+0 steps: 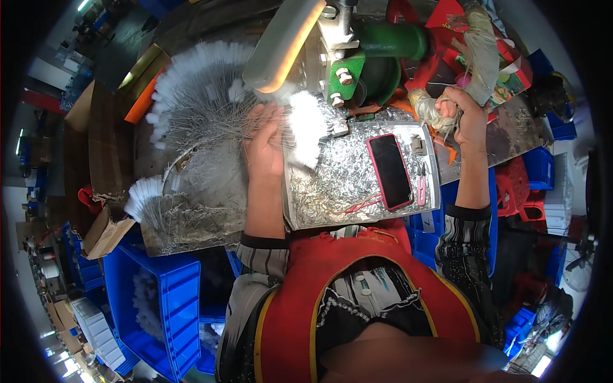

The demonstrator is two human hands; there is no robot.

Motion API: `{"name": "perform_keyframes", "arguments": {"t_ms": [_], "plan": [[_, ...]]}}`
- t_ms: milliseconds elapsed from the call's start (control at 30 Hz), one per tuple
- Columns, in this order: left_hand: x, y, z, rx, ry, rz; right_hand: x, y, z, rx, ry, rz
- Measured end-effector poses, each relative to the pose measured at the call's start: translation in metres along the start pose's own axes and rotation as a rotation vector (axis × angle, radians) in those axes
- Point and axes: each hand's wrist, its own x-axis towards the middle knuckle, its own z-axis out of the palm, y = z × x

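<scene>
My left hand (265, 143) is closed around thin wire stems of white-bristled brushes, palm turned up, at the machine's left side. A big fan of these wire-stemmed brushes (198, 80) lies spread beyond and left of it. Brightly lit white bristles (306, 127) stand just right of my fingers; how many brushes they belong to I cannot tell. With fingers wrapped round it, my right hand (463, 118) grips the cloth-wrapped handle (483, 57) of a green hand-worked press (389, 41). A lit lamp bar (284, 48) hangs above my left hand.
Metal scraps litter a shallow tray (300, 217), where a red-cased phone (389, 172) and pink-handled snips (421, 186) lie. A smaller brush bunch (145, 198) rests at the bench's left. Blue bins (179, 306) stand below, cardboard (105, 137) at left, a red stool (514, 188) at right.
</scene>
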Motion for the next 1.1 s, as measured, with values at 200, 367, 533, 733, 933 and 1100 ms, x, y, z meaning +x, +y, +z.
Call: {"name": "perform_keyframes", "arguments": {"t_ms": [200,367,533,733,933,1100], "plan": [[-0.003,0.001,0.009,0.063,0.056,0.025,-0.002,0.001,0.002,0.002,0.030,-0.004],[0.003,0.002,0.008,0.093,0.143,0.010,-0.001,0.003,0.000,0.016,-0.010,-0.020],[0.002,0.001,0.004,0.132,0.212,-0.027,0.000,0.004,-0.001,0.019,-0.034,-0.029],[0.001,0.002,0.007,0.099,0.149,0.016,-0.004,-0.009,0.007,-0.028,0.016,0.012],[0.005,-0.001,0.008,0.117,0.136,0.037,0.002,-0.026,0.004,-0.100,-0.080,0.070],[0.005,0.001,0.009,0.125,0.140,0.031,-0.001,-0.007,0.006,-0.014,-0.014,-0.048]]}}
